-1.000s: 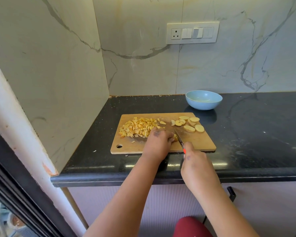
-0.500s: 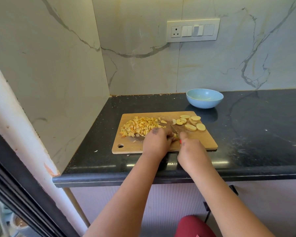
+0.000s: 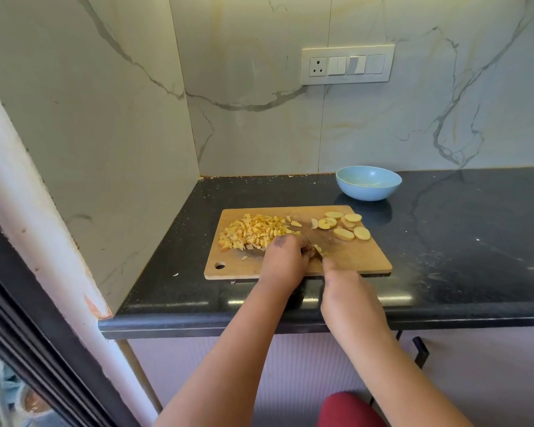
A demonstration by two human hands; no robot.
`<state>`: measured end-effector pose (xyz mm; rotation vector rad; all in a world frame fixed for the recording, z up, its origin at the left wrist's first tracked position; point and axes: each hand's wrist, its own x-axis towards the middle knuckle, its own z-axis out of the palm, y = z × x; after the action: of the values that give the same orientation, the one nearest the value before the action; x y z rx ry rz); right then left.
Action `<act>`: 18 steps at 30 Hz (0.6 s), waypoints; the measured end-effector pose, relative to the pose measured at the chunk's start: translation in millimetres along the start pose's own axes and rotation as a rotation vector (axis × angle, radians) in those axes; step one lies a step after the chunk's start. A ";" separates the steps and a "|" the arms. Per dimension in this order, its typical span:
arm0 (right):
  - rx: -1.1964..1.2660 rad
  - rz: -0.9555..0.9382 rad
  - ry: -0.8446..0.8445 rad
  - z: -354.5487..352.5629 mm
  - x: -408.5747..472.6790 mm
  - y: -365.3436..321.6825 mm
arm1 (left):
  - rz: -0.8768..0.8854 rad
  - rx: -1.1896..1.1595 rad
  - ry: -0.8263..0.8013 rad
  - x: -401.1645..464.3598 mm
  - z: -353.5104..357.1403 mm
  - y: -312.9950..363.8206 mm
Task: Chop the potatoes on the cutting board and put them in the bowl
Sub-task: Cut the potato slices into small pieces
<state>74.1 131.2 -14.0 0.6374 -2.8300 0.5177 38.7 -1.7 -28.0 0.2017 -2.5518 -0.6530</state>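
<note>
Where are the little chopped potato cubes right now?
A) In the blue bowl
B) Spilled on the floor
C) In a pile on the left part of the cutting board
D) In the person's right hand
C: the pile of chopped potato cubes lies on the left part of the cutting board, while the blue bowl behind it shows no potato inside.

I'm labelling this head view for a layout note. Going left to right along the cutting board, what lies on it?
Hanging hole → pile of diced potato → left hand → knife → potato slices. The blue bowl sits beyond the board's far right corner.
</note>
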 end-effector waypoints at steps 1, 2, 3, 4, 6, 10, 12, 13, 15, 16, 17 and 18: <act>-0.025 -0.005 -0.015 -0.8 5.1 -4.2 | 0.000 -0.004 -0.002 -0.7 0.1 0.1; -0.026 -0.001 -0.028 -0.5 11.6 -5.8 | 0.003 -0.007 0.000 -1.2 0.3 0.1; -0.002 0.014 -0.037 0.3 17.1 -4.9 | 0.006 -0.007 0.003 -2.1 0.3 0.1; 0.034 0.034 -0.040 1.0 21.3 -2.0 | 0.008 -0.003 0.008 -3.2 0.5 0.0; 0.157 0.069 -0.017 1.9 23.5 8.6 | 0.007 -0.003 0.034 -4.7 0.7 -1.5; 0.358 0.058 0.109 0.9 10.2 27.8 | -0.050 -0.084 0.032 -4.0 -1.4 -5.0; 0.315 -0.008 0.143 2.2 1.3 29.1 | -0.065 -0.104 0.025 -3.4 -3.0 -5.4; 0.288 -0.038 0.152 3.4 -1.7 28.5 | -0.063 -0.099 0.026 -3.4 -3.4 -5.3; 0.242 -0.071 0.140 5.8 -4.9 27.1 | -0.059 -0.093 0.028 -3.6 -3.7 -5.6; 0.222 -0.080 0.132 6.5 -5.4 26.5 | -0.060 -0.092 0.026 -3.8 -3.8 -4.8; 0.202 -0.085 0.122 6.7 -5.8 25.5 | -0.063 -0.091 0.024 -3.8 -4.1 -4.0; 0.185 -0.084 0.109 6.9 -5.6 24.2 | -0.066 -0.090 0.021 -3.7 -3.9 -3.8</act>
<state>67.5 151.3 -28.8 0.7339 -2.6608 0.7809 43.9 -5.6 -28.5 0.2611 -2.4981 -0.7845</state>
